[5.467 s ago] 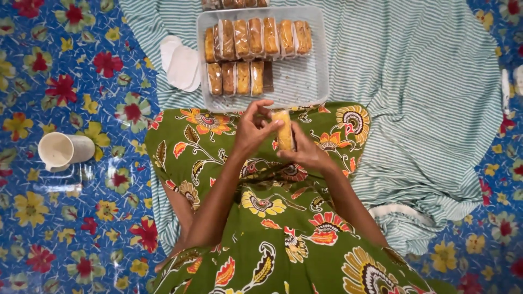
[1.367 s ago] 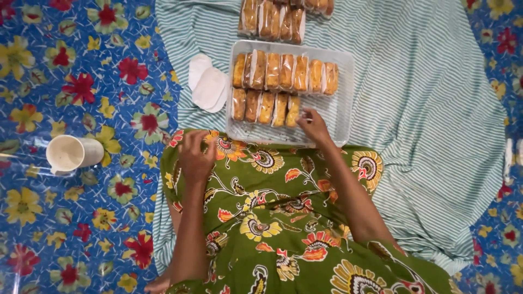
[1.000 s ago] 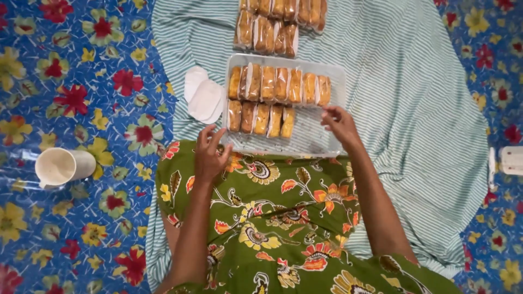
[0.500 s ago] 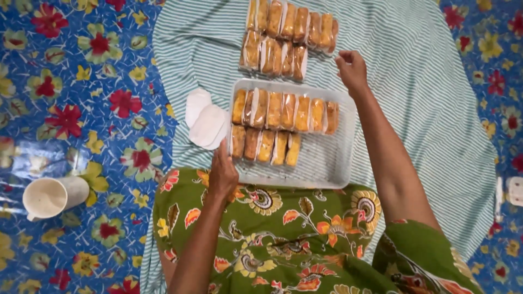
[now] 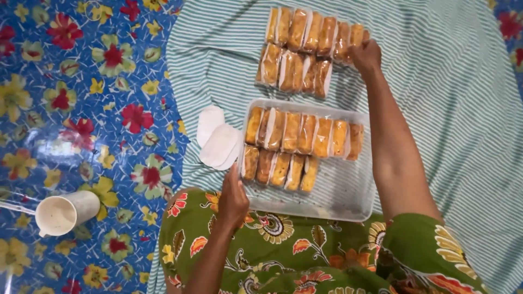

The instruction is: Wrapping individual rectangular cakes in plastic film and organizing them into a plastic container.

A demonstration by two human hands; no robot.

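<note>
A clear plastic tray (image 5: 343,198) lies on a striped cloth in front of my lap and holds two rows of golden-brown wrapped pastries (image 5: 302,132). My left hand (image 5: 233,197) rests at the tray's near left corner, just below a small stack of white oval paper pieces (image 5: 217,140). My right hand (image 5: 365,56) is stretched far forward, its fingers closed on the right end of a second batch of wrapped pastries (image 5: 302,46) lying straight on the cloth beyond the tray.
The green-and-white striped cloth (image 5: 452,109) covers the floor ahead and to the right. A blue flowered mat (image 5: 81,109) lies on the left, with a white mug (image 5: 65,211) lying on its side. My green flowered garment (image 5: 283,256) fills the bottom.
My right hand left the tray and reached forward to the far batch of pastries. My left hand slid from my lap up to the tray's left corner. The view shifted forward.
</note>
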